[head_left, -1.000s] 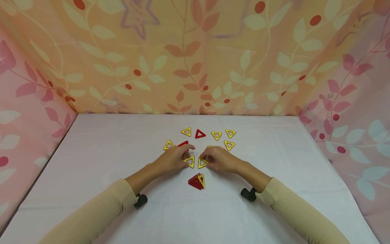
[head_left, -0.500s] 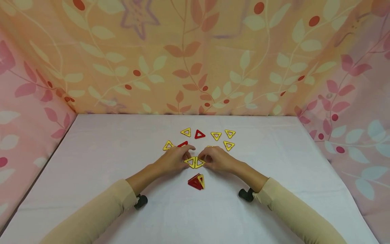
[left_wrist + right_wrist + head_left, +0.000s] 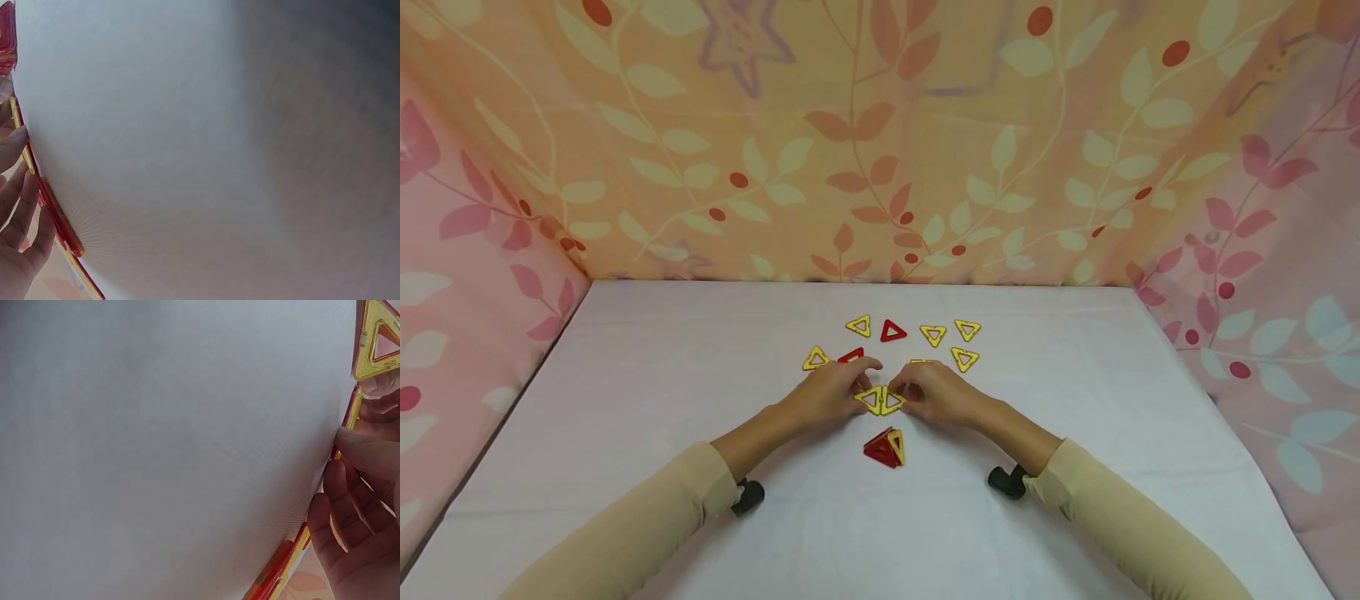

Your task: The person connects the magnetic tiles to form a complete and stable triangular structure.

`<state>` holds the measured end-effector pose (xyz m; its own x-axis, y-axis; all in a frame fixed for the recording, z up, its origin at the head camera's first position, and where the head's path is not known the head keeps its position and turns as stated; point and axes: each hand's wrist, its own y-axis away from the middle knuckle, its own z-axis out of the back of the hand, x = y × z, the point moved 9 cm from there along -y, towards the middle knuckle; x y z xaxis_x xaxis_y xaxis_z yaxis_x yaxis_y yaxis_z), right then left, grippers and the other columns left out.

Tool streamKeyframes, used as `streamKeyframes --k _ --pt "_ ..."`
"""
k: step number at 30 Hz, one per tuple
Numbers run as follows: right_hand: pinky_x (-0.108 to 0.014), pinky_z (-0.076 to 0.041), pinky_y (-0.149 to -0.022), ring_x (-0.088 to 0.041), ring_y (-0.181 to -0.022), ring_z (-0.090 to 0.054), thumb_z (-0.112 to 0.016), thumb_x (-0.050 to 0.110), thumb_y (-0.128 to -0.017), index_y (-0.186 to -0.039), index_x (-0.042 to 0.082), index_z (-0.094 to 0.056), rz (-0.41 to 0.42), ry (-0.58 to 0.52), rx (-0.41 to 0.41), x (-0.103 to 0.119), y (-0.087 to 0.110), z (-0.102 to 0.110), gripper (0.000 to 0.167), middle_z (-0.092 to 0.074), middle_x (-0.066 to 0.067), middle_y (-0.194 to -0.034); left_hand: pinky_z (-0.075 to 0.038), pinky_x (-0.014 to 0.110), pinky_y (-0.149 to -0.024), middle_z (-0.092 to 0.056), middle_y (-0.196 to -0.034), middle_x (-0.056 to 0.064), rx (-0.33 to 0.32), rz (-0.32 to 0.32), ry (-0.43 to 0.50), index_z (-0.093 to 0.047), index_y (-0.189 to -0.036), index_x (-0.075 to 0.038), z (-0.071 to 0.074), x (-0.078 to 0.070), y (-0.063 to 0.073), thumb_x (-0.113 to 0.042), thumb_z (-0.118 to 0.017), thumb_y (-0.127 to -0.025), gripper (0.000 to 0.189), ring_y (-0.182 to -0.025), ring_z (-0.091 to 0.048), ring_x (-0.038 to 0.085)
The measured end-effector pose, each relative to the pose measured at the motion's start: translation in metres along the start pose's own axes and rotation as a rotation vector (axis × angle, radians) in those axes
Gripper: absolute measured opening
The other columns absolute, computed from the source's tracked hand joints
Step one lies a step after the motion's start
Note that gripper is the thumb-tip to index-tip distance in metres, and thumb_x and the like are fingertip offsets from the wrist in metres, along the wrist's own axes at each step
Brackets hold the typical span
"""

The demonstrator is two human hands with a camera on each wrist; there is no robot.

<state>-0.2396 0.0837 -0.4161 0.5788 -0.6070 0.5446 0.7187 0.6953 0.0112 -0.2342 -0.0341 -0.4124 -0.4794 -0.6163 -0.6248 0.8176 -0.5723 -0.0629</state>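
Note:
Near the table's middle, my left hand (image 3: 827, 392) pinches a yellow triangle magnetic tile (image 3: 877, 400) by its left corner. My right hand (image 3: 947, 392) pinches a second yellow triangle magnetic tile (image 3: 887, 402) on the right. The two tiles meet along their straight sides, forming a diamond. In the right wrist view, thumb and fingers grip a thin yellow-edged tile (image 3: 354, 412) seen edge-on. Closer to me stands a small raised shape (image 3: 878, 451) of red triangle tiles with a yellow one on its right side.
Behind my hands, loose tiles lie on the white table (image 3: 662, 375): a yellow triangle (image 3: 815, 358) left, a red triangle (image 3: 892, 331) further back, several more yellow ones (image 3: 964, 359) right. Another red tile (image 3: 851, 356) is partly hidden by my left hand. Patterned cloth (image 3: 880, 167) surrounds the table.
My right hand has moved slightly left, bringing its yellow tile from a small gap to side-against-side with the left one. My left hand and the raised shape stay put.

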Motion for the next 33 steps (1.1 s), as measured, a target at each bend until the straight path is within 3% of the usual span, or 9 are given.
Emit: streamKeyframes --k 16,25,33 --pt "-0.025 -0.05 -0.076 -0.014 -0.084 -0.057 -0.077 0.004 -0.085 -0.113 0.007 -0.072 0.02 -0.014 0.0 0.002 -0.001 0.0 0.028 -0.069 0.0 -0.102 -0.051 0.032 -0.083 -0.065 -0.093 0.001 0.029 0.007 -0.032 -0.054 -0.137 -0.011 -0.002 -0.001 -0.001 -0.006 -0.082 -0.081 0.062 -0.087 -0.059 0.015" --pt "-0.026 -0.051 -0.078 -0.012 -0.086 -0.058 -0.077 0.005 -0.085 -0.113 0.009 -0.072 -0.021 -0.004 0.0 0.0 -0.001 0.0 0.029 -0.069 0.001 -0.104 -0.053 0.027 -0.078 -0.065 -0.096 0.0 0.022 -0.015 0.031 -0.053 -0.137 -0.009 0.003 -0.007 -0.005 -0.007 -0.08 -0.083 0.061 -0.088 -0.06 0.014" --pt "-0.026 -0.05 -0.075 -0.012 -0.082 -0.056 -0.078 0.003 -0.084 -0.111 0.008 -0.072 -0.002 -0.001 -0.004 0.001 -0.002 0.0 0.028 -0.068 0.001 -0.099 -0.052 0.027 -0.078 -0.066 -0.096 -0.001 0.045 -0.001 0.064 -0.053 -0.138 -0.01 0.001 -0.011 -0.009 -0.004 -0.078 -0.084 0.06 -0.089 -0.062 0.015"
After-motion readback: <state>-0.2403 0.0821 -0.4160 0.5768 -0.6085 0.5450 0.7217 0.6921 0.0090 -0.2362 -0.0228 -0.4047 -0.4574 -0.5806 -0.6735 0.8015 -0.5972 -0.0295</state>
